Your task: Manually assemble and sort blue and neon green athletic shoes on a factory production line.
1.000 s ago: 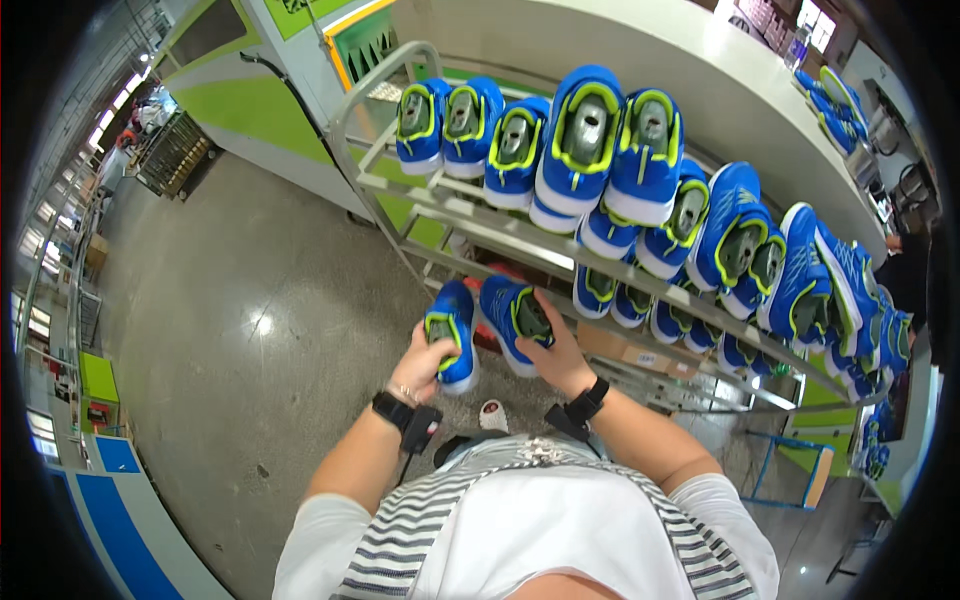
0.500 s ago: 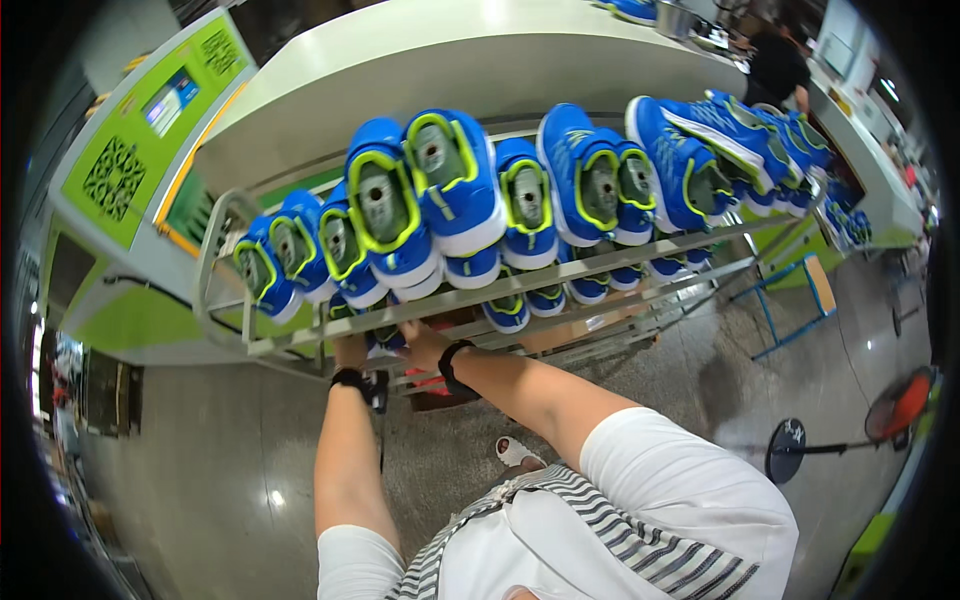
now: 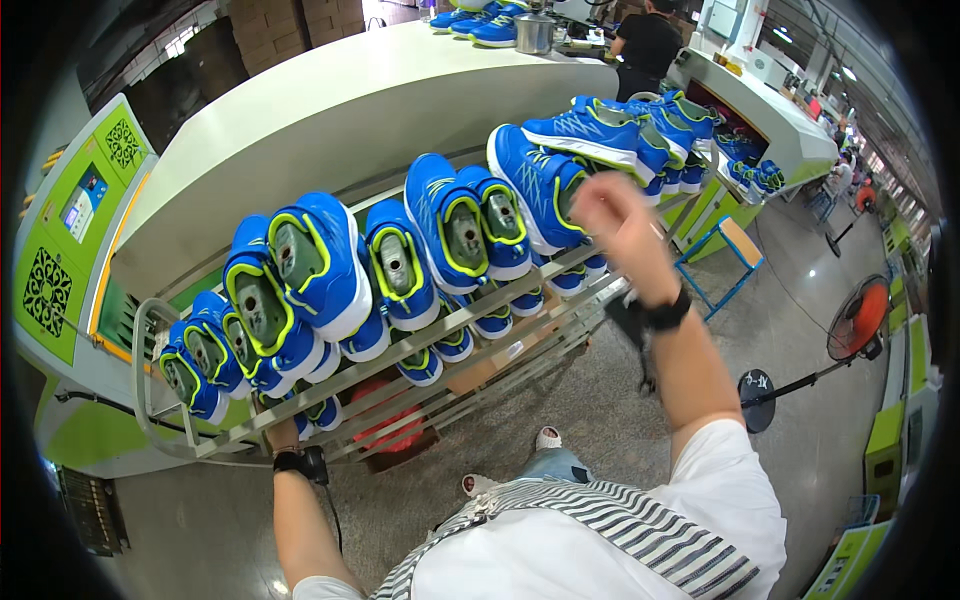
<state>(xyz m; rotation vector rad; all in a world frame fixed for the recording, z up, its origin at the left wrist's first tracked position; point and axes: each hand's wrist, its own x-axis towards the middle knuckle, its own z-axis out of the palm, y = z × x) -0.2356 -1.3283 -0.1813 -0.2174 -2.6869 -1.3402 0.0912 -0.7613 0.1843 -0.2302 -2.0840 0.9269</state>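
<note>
Blue sneakers with lime-green collars and white soles stand in a row on the top tier of a metal rack [image 3: 370, 355], several with grey-green forms inside. My right hand [image 3: 625, 225] is raised at the rack's right part, in front of a laced blue sneaker [image 3: 535, 190]; its fingers are curled in part and smeared by motion. My left hand [image 3: 283, 432] is low at the left end, under the top rail, beside a lower-tier sneaker [image 3: 325, 412]. The rail and shoes hide its fingers. Black bands circle both wrists.
A green and white machine [image 3: 75, 230] stands left, and a long pale casing [image 3: 330, 85] runs behind the rack. On the right are a blue-legged stool [image 3: 740, 245] and a red-bladed floor fan [image 3: 860, 315]. A person in black [image 3: 648, 45] is at the back.
My right hand has left the lower tier and risen to the right, in front of the top-row shoes. My left hand stays low at the rack. The view has turned right.
</note>
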